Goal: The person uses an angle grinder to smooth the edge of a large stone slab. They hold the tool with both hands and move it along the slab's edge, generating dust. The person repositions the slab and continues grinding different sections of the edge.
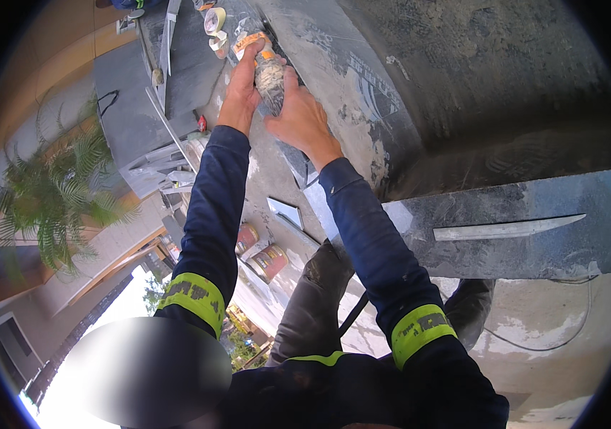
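Both arms reach forward in dark blue sleeves with yellow-green bands. Between my hands is a dust-caked power tool, grey with orange parts, that looks like an angle grinder. My left hand closes on its far left side, near the orange part. Wrapped round its nearer body from the right is my right hand. The tool's working end is at the edge of a dark grey sheet-covered ledge; dust and the hands make the contact hard to see.
A narrow pale strip lies on a grey slab at right. Rolls of tape sit beyond the tool. Two red-labelled tins stand below my left forearm, near grey offcuts. A cable loops across the floor.
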`<action>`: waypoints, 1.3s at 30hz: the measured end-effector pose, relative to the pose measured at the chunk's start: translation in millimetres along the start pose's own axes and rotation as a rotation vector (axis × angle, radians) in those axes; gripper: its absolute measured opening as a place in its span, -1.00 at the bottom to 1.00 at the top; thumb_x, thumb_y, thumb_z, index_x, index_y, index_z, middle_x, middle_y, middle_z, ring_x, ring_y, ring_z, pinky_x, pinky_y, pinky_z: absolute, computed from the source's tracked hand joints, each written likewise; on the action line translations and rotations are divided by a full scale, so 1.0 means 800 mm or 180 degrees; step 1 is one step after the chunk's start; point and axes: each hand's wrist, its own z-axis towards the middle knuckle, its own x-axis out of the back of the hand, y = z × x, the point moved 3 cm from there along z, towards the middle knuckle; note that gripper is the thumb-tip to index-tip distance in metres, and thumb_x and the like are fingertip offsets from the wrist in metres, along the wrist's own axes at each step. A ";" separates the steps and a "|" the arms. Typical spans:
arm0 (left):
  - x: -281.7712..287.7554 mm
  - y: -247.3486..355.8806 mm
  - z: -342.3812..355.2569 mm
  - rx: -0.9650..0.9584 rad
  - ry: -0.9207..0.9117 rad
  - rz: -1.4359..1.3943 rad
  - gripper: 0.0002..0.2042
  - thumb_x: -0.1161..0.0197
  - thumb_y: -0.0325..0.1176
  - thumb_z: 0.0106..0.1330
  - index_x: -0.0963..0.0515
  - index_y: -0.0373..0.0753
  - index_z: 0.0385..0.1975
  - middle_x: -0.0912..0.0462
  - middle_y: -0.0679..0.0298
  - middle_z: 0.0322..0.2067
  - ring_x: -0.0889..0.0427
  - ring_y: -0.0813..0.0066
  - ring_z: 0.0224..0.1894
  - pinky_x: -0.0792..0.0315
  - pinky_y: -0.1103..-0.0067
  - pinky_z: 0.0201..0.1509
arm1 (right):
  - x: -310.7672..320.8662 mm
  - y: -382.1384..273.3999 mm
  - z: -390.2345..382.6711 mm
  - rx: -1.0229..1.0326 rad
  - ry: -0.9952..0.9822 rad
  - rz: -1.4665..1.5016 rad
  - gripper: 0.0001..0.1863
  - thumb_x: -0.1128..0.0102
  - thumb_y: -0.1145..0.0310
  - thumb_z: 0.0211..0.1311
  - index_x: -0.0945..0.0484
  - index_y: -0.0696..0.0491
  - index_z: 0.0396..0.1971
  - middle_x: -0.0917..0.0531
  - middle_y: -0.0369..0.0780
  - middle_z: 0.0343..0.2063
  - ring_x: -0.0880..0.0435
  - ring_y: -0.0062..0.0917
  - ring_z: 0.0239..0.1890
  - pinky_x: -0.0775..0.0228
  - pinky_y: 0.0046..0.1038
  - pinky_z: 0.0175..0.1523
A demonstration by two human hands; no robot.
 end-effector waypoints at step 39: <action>-0.008 -0.003 -0.013 0.0101 -0.0201 -0.0118 -0.62 -0.38 -0.16 0.54 -0.52 -0.26 0.16 -0.79 -0.03 -0.22 -0.85 0.10 -0.23 -0.83 0.21 -0.13 | -0.001 0.010 -0.013 -0.0072 -0.0025 0.0052 0.22 -0.55 0.33 0.06 -0.03 0.10 0.71 -0.80 0.13 -0.05 -0.82 0.12 0.03 -0.63 0.02 0.14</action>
